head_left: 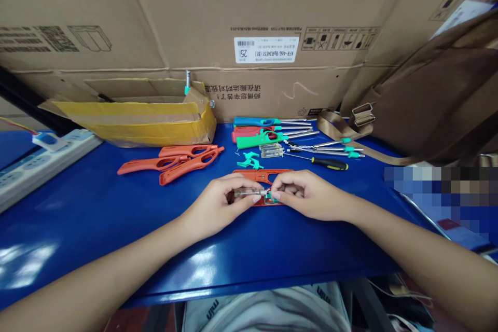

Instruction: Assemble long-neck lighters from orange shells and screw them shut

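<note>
An orange lighter shell half (261, 175) lies on the blue table (97, 207) just in front of me. My left hand (221, 202) pinches a small clear fuel tube (249, 192) over that shell. My right hand (307, 194) is closed in a pinch at the tube's right end, where a small green part (272, 198) shows. Both hands rest low on the table, fingertips almost touching.
Several orange shell halves (175, 161) lie to the left. Finished blue, red and green lighters (264, 132), metal tubes, clear tanks (271, 150) and a black-handled screwdriver (330, 164) lie behind. A yellow-taped carton (148, 119), a power strip (35, 158), a brown bag (428, 109) and big cardboard boxes surround.
</note>
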Demonstrator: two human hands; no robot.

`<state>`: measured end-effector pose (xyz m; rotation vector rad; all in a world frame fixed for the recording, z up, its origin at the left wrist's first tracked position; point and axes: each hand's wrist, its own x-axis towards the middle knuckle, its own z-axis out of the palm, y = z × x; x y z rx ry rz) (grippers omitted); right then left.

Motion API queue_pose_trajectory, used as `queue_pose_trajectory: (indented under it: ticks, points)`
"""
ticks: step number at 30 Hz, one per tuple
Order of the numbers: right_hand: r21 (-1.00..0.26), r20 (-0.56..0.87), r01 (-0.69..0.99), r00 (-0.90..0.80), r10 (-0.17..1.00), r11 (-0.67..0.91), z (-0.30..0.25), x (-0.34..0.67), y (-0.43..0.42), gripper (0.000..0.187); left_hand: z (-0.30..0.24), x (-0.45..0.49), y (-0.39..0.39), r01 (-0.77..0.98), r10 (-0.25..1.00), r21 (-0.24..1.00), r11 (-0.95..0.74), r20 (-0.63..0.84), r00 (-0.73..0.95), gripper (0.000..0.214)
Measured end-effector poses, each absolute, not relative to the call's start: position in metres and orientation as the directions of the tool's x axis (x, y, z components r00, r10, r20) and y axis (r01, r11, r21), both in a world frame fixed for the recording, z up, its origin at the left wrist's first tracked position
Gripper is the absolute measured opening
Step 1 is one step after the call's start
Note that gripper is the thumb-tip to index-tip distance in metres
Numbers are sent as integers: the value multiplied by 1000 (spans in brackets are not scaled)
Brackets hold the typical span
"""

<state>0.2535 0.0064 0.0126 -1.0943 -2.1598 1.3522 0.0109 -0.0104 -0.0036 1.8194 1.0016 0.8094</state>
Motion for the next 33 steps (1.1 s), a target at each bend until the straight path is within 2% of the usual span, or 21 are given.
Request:
queue_pose_trajectory:
  ticks: [15, 33]
  points:
    - [-860, -65, 426, -638, 767, 282, 8, 254, 7, 22, -1, 12, -12, 327, 875, 904, -277, 96, 474, 25]
    - [-885, -99, 417, -606, 790, 209, 7, 252, 5, 27, 1, 14, -15, 344, 881, 893, -291, 110, 461, 22]
